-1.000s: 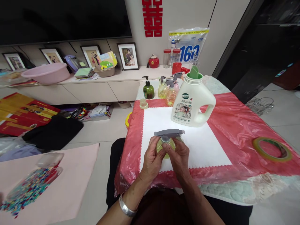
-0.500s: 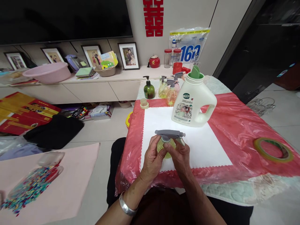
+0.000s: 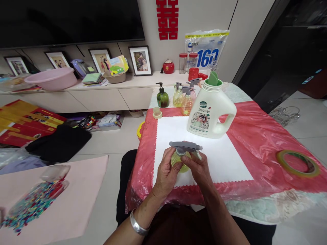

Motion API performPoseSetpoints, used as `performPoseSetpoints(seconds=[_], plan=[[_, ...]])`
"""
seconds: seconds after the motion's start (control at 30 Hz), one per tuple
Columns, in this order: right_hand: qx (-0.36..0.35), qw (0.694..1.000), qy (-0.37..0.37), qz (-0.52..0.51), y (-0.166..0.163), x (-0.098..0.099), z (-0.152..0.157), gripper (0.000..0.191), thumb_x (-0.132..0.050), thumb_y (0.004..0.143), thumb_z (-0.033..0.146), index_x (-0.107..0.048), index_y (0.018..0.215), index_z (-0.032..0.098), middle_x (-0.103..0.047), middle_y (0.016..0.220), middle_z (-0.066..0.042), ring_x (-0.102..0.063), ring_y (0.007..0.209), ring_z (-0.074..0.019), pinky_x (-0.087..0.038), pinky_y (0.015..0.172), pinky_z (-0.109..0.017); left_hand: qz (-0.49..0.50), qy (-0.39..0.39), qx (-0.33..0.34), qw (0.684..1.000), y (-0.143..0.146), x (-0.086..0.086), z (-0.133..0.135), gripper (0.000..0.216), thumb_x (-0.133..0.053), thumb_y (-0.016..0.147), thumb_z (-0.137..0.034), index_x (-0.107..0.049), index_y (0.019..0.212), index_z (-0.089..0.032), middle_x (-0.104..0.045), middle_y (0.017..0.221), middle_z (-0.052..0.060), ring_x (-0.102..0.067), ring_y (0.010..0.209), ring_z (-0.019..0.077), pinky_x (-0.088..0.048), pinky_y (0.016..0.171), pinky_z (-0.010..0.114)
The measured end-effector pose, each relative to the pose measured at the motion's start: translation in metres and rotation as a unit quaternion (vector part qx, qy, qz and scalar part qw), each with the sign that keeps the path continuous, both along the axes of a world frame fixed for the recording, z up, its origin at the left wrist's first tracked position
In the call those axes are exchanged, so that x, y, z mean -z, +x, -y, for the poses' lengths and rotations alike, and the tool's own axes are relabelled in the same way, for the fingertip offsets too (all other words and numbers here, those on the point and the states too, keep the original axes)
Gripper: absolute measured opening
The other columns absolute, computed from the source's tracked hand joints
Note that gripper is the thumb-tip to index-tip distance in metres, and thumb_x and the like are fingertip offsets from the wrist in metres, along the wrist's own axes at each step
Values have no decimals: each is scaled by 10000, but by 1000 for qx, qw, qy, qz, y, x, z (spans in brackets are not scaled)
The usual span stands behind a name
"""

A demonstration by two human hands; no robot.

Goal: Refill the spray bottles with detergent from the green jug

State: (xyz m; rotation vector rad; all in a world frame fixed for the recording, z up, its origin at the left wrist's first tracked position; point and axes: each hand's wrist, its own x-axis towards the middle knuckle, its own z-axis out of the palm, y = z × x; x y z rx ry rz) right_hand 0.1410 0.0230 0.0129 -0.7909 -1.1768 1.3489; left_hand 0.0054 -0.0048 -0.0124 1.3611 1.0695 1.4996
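Note:
Between my hands, over the front part of a white sheet (image 3: pixel 230 163), is a yellowish ribbed spray bottle (image 3: pixel 181 158) with a grey trigger head. My left hand (image 3: pixel 166 173) is closed around the left side of its body, thumb across the front. On the other side, my right hand (image 3: pixel 200 168) grips the bottle just under the trigger head, its thumb near the collar. The fingers behind the bottle are hidden. Beyond it stands a big white detergent jug (image 3: pixel 212 110), uncapped, with a green spout at its mouth.
A pale cap (image 3: pixel 157 113), a green pump bottle (image 3: pixel 162 97) and several spray bottles (image 3: pixel 187 103) stand at the table's far side. A tape roll (image 3: pixel 297 162) lies at right on the red plastic cover (image 3: pixel 268 136). Colourful beads (image 3: pixel 33 204) lie on a pink surface, lower left.
My right hand has shifted slightly to the right and its thumb has moved a little up the bottle. The left hand and the spray bottle stay nearly where they were.

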Motion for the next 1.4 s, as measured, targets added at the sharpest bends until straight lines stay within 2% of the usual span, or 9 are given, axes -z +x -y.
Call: performPoseSetpoints(seconds=[0.3,0.47,0.77,0.9,1.0,1.07,1.2,1.3,1.4], plan=[[40,999,23,8,-2,-2,3,278,-783,835,290,-750,1106,239,-608,1203,-36,-588,1110,-190,-488,976,-287,-7,9,-13,1000,4,-7,2,463,-672,950,-314,-566,1400,-323,-580,1383,60,-541,1322,239,-415,1158,408],[80,996,36,14,-7,-4,4,248,-783,816,278,-763,1064,282,-590,1149,-12,-577,1064,-166,-489,936,-265,-9,6,-28,1000,6,-6,2,464,-694,933,-321,-578,1383,-316,-591,1364,64,-555,1304,239,-426,1146,409],[94,994,23,44,-9,-3,8,275,-768,844,351,-738,1075,204,-612,1142,-54,-579,1085,-200,-485,1007,-324,-22,8,-26,999,4,-5,1,481,-686,937,-336,-556,1400,-312,-580,1385,72,-531,1342,246,-398,1172,431],[54,997,6,49,-4,2,10,377,-753,861,381,-696,1181,189,-638,1179,-69,-608,1103,-219,-512,994,-337,-52,-22,-2,998,-1,-4,1,550,-715,908,-381,-538,1423,-308,-554,1431,82,-501,1387,272,-378,1191,453],[15,998,-31,49,0,1,14,476,-759,842,413,-660,1251,190,-636,1223,-80,-620,1127,-241,-536,978,-353,-75,-73,21,994,-4,1,5,742,-787,839,-387,-443,1494,-325,-519,1479,87,-490,1405,288,-400,1176,465],[9,995,-44,90,2,0,17,542,-785,797,443,-653,1258,189,-618,1259,-90,-594,1184,-262,-513,1038,-383,-86,-88,24,992,-5,6,8,823,-811,807,-369,-400,1518,-307,-511,1486,108,-492,1401,304,-403,1169,492],[45,973,-12,226,-2,-1,20,653,-772,750,490,-630,1305,178,-533,1375,-124,-471,1328,-320,-371,1179,-499,-96,-79,23,992,-4,12,9,809,-775,805,-275,-391,1516,-266,-522,1472,141,-512,1374,319,-415,1145,525],[72,962,2,262,-5,-3,21,706,-747,730,475,-601,1349,167,-470,1441,-137,-380,1395,-346,-312,1208,-531,-106,-75,1,992,-2,11,7,777,-759,754,-186,-454,1466,-246,-579,1395,134,-587,1280,307,-478,1078,497],[20,967,-7,255,2,-9,22,692,-756,747,433,-589,1372,188,-524,1376,-118,-435,1349,-324,-335,1204,-496,-109,-102,-18,989,-3,4,7,793,-787,684,-150,-499,1416,-244,-610,1357,125,-618,1234,312,-509,1039,486]])
